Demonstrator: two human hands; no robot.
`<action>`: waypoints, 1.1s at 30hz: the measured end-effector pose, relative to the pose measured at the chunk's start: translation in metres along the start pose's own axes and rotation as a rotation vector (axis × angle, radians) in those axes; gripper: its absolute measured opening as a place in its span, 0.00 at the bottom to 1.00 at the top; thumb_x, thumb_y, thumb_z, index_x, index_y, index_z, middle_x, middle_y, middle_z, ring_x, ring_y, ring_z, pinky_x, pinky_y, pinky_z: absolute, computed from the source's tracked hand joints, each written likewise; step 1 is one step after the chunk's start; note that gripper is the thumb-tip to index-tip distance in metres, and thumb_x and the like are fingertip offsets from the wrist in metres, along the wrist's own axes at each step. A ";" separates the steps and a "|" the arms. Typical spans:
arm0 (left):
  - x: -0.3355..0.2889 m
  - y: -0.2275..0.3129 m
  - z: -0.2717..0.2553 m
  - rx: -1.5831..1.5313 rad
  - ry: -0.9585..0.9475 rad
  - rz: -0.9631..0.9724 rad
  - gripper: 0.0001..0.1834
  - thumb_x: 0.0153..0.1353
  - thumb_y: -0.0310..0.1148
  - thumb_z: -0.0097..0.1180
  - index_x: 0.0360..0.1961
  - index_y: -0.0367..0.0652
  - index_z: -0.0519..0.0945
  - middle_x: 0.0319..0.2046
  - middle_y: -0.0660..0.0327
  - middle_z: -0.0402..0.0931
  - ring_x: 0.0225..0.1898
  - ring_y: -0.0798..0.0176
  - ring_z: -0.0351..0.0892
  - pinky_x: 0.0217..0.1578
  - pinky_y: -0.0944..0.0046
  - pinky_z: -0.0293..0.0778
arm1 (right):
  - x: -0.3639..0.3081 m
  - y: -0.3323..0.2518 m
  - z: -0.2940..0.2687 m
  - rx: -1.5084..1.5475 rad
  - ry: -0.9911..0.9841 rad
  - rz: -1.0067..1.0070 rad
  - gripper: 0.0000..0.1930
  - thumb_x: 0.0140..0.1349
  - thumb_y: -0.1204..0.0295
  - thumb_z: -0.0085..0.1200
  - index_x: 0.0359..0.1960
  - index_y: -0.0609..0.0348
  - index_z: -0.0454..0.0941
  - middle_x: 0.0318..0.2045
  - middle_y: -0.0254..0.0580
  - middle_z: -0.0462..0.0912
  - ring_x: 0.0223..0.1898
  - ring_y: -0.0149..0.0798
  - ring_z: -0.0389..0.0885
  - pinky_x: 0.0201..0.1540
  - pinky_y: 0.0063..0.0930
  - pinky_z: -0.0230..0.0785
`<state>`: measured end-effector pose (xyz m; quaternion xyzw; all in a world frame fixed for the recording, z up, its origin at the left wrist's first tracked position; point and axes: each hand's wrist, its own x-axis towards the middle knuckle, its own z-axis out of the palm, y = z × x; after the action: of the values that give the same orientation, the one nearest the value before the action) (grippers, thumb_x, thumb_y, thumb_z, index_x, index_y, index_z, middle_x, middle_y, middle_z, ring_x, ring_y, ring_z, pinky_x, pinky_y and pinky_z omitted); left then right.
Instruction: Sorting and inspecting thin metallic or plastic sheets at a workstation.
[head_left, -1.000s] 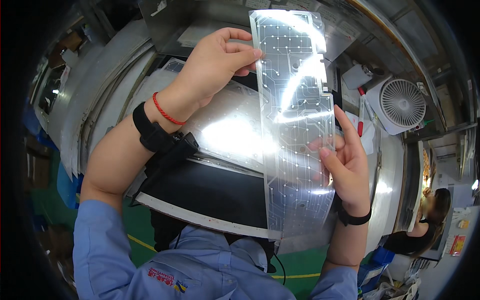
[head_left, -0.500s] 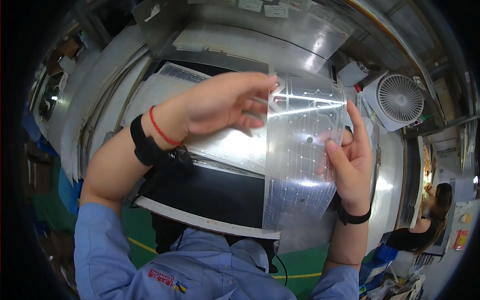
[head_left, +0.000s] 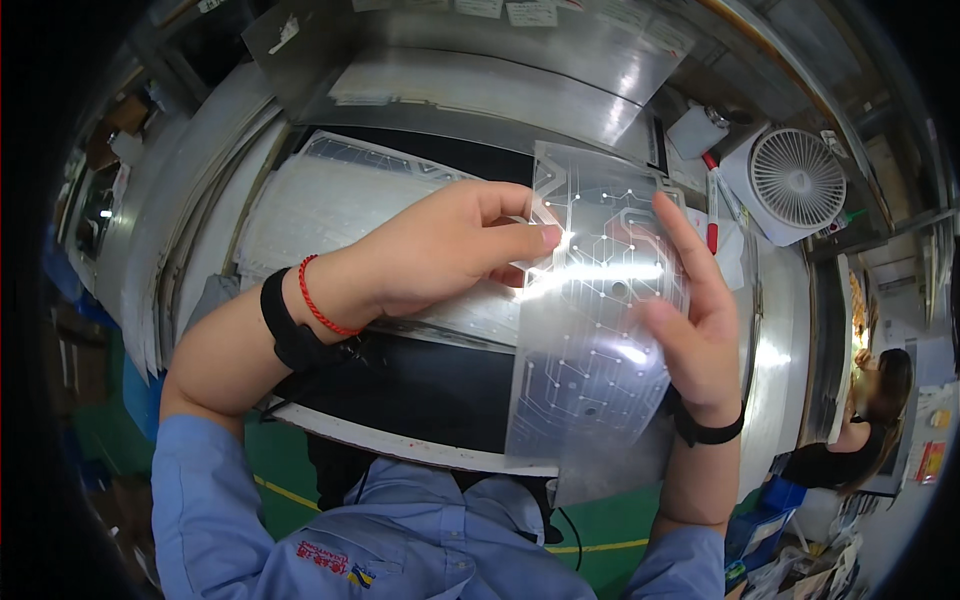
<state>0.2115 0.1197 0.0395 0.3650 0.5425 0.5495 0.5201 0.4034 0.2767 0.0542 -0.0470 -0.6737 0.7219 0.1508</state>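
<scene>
Both hands (head_left: 430, 248) (head_left: 705, 345) hold a clear, circuit-patterned sheet (head_left: 575, 350) by its sides; red lettering (head_left: 322, 552) marks the blue shirt (head_left: 425, 565).

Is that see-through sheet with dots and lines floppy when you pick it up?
Probably a bit floppy: the clear sheet looks bowed between the left hand and right hand. It's likely light, because it looks thin. It might be slippery too, since its surface is shiny.
</scene>
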 end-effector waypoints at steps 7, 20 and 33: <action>-0.005 -0.004 0.007 -0.338 -0.085 -0.044 0.13 0.65 0.34 0.50 0.46 0.37 0.75 0.42 0.63 0.76 0.42 0.71 0.75 0.46 0.67 0.71 | 0.000 0.000 0.009 -0.130 0.003 -0.092 0.36 0.58 0.82 0.50 0.68 0.66 0.49 0.65 0.51 0.59 0.59 0.36 0.67 0.52 0.26 0.71; -0.005 -0.007 0.010 -0.296 -0.102 -0.025 0.16 0.64 0.30 0.52 0.50 0.34 0.74 0.46 0.58 0.77 0.48 0.67 0.75 0.52 0.63 0.69 | -0.002 0.000 0.003 -0.073 -0.033 -0.130 0.33 0.60 0.81 0.50 0.67 0.70 0.51 0.65 0.52 0.59 0.49 0.38 0.77 0.51 0.28 0.71; -0.009 -0.006 0.016 -0.307 -0.134 0.001 0.19 0.65 0.31 0.51 0.54 0.32 0.70 0.49 0.55 0.75 0.51 0.64 0.74 0.55 0.61 0.68 | -0.002 -0.001 0.016 -0.163 0.104 -0.144 0.34 0.57 0.82 0.50 0.66 0.74 0.50 0.63 0.56 0.63 0.42 0.31 0.79 0.35 0.17 0.74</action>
<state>0.2299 0.1132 0.0371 0.3174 0.4162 0.6005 0.6045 0.4015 0.2609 0.0561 -0.0479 -0.7230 0.6486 0.2329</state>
